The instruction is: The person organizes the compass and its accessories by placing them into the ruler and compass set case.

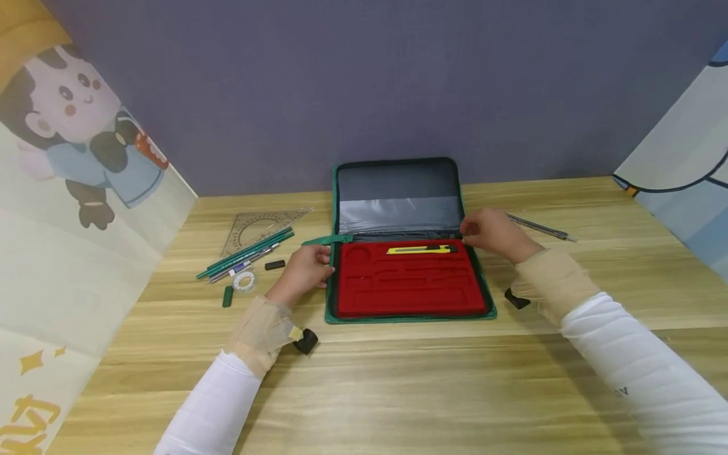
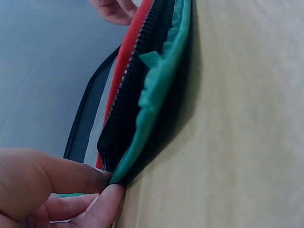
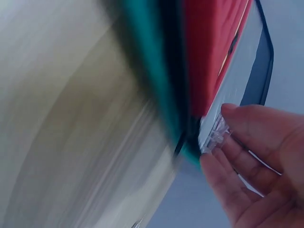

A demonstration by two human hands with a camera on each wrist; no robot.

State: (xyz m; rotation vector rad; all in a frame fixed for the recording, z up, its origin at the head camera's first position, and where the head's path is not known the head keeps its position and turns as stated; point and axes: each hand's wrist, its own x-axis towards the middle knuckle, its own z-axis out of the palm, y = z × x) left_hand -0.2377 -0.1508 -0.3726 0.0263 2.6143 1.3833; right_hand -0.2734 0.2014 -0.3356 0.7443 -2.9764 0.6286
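A zip case [image 1: 332,316] with a green edge lies unfolded, its dark lid with a clear pocket raised at the back. Its red moulded tray [image 1: 412,309] has several recesses, and a yellow utility knife [image 1: 418,250] sits along the tray's far side. At the case's left edge is my left hand [image 1: 304,272]; in the left wrist view, finger and thumb [image 2: 107,202] pinch the green rim. My right hand [image 1: 497,234] is at the far right corner, pinching a small clear plastic piece [image 3: 217,135] beside the tray, partly hidden by the fingers.
Left of the case lie a clear set square [image 1: 233,237], green pencils [image 1: 250,251], a white ring-shaped item [image 1: 244,282], a black block [image 1: 275,265] and a green block [image 1: 227,297]. A slim metal tool [image 1: 543,228] lies to the right. A grey wall [image 1: 398,82] stands behind.
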